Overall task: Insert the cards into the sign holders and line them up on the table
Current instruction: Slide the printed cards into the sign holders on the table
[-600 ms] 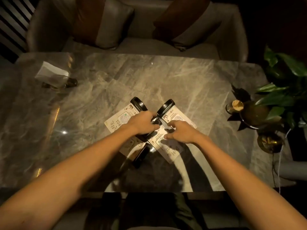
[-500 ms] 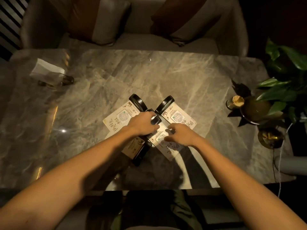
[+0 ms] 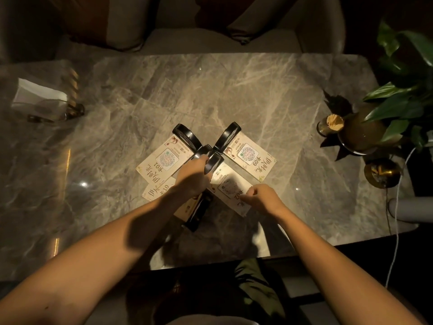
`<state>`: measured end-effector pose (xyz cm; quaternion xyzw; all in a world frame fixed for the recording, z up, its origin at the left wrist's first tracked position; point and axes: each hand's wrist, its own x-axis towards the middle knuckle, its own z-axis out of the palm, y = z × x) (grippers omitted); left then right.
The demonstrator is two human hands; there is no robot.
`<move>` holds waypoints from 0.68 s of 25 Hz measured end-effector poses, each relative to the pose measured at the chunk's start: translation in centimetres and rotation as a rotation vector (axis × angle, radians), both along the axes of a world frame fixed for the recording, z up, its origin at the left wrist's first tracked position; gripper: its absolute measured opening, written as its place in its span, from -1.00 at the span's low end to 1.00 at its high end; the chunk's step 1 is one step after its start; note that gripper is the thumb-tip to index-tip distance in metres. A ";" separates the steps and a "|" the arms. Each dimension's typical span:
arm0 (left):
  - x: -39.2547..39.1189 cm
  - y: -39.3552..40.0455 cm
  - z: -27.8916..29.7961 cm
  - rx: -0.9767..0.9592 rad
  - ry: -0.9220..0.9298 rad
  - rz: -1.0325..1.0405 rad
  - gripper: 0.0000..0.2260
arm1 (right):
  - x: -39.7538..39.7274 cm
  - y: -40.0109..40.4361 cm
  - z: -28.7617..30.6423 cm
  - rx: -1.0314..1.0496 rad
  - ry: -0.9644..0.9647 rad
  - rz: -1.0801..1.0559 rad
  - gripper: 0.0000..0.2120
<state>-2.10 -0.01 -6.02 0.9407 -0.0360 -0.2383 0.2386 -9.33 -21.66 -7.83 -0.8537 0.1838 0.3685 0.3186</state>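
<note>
Centrally on the veined, glossy marble worktop (image 3: 234, 95) lay several flat rectangular cream cards (image 3: 161, 164) fanned among round black sign holders (image 3: 185, 134). The left hand (image 3: 194, 175) was clenched around one black holder base (image 3: 212, 161). The right hand (image 3: 262, 199) pinched the near card (image 3: 228, 188) at its edge.

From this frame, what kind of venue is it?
Likely a dim lounge or restaurant booth: marble table, cushioned sofa behind it, QR-code table cards, toothpick holder by a potted plant.
</note>
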 end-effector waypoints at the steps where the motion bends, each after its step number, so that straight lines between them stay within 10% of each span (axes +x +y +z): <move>1: 0.2 0.2 0.3 -0.024 0.046 0.052 -0.63 | -0.2 -0.3 0.2 -0.029 -0.022 -0.110 -0.71; 5: 1.0 0.8 1.2 -0.233 0.137 0.216 -0.61 | 0.4 -1.0 4.7 -0.095 -0.164 -0.575 -0.65; 8: 1.2 0.5 2.0 -0.381 0.134 0.308 -0.71 | 1.6 -1.5 6.8 0.347 -0.114 -0.795 -0.82; 17: 4.6 -3.1 4.3 -0.417 0.120 0.316 -0.65 | 8.9 -6.7 11.5 0.472 -0.331 -0.604 -0.79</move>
